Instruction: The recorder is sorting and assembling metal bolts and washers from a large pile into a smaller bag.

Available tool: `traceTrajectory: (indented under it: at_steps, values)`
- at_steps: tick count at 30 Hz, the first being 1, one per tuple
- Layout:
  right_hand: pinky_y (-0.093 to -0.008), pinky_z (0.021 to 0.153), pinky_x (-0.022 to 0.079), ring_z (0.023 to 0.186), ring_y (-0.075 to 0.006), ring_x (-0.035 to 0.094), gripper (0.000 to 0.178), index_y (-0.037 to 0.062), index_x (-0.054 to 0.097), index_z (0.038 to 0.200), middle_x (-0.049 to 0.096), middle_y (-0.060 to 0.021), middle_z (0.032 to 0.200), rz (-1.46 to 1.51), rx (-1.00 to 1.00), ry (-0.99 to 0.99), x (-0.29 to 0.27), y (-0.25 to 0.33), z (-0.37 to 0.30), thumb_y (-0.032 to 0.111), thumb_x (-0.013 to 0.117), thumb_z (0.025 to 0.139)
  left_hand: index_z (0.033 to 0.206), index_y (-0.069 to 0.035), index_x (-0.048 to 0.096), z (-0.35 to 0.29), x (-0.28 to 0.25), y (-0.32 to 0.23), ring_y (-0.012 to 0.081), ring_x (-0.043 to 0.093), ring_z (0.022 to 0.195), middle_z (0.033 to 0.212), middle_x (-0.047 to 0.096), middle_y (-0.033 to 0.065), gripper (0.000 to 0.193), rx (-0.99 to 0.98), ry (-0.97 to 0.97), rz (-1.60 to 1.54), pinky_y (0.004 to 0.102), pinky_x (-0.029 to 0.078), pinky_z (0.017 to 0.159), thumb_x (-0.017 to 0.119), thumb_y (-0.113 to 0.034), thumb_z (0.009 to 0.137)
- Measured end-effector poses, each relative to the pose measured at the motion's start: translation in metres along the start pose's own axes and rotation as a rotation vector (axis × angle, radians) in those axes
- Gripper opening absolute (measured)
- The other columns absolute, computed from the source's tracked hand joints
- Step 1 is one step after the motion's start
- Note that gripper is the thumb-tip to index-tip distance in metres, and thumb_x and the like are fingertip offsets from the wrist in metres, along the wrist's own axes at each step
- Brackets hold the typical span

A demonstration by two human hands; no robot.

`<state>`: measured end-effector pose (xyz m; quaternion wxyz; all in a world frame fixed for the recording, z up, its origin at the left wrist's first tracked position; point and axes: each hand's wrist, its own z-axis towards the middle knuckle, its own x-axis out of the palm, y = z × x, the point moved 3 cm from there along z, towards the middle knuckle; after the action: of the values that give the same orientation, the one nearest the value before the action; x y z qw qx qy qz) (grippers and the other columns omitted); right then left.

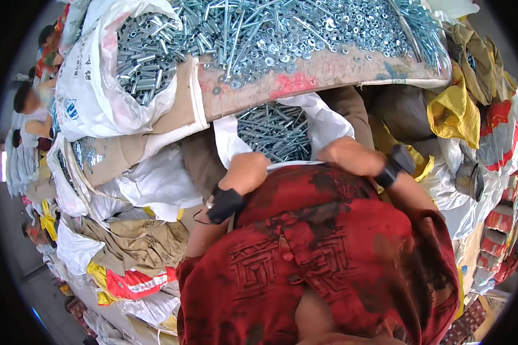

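In my lap, below the table edge, stands a white woven sack (229, 141) with its mouth spread wide. Long silvery bolts (275, 131) fill it in a jumble. My left hand (248, 171) is closed on the near left part of the sack's rim. On the near right part of the same rim, my right hand (351, 155) is closed too, its fingertips partly hidden by the cloth. Both wrists wear dark bands.
Ahead, a stained worktable (253, 91) bears heaps of washers (296, 43), metal sleeves (149, 77) and long rods. A white sack (83, 95) drapes over its left end. Yellow sacking (454, 109) hangs at the right. Piled sacks (138, 236) crowd my left; other people sit at far left.
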<state>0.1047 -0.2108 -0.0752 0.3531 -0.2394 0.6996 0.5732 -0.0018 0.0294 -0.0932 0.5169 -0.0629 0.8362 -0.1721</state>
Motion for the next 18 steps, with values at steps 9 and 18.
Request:
traceTrajectory:
  at_steps: [9, 18]
  values:
    - [-0.0424, 0.080, 0.050, 0.097, -0.0352, 0.060, 0.028, 0.0067, 0.065, 0.101, 0.061, -0.0167, 0.101, -0.277, 0.230, -0.390, -0.066, 0.016, 0.010, 0.027, 0.069, 0.082, 0.089, -0.007, 0.070, -0.020, -0.040, -0.016, 0.0405, 0.065, 0.081, 0.079, 0.066, 0.0209, 0.017, 0.032, -0.114, -0.214, 0.0512, 0.050, 0.072, 0.062, -0.018, 0.080]
    - [-0.0408, 0.060, 0.044, 0.061, -0.0309, 0.054, 0.013, -0.0001, 0.059, 0.088, 0.057, -0.0224, 0.073, 0.245, 0.443, -0.556, -0.046, -0.043, -0.009, 0.010, 0.066, 0.083, 0.077, -0.005, 0.069, -0.002, -0.027, -0.023, 0.0395, 0.066, 0.077, 0.075, 0.066, 0.0204, 0.015, 0.084, -0.102, -0.077, 0.0519, 0.050, 0.068, 0.056, -0.013, 0.079]
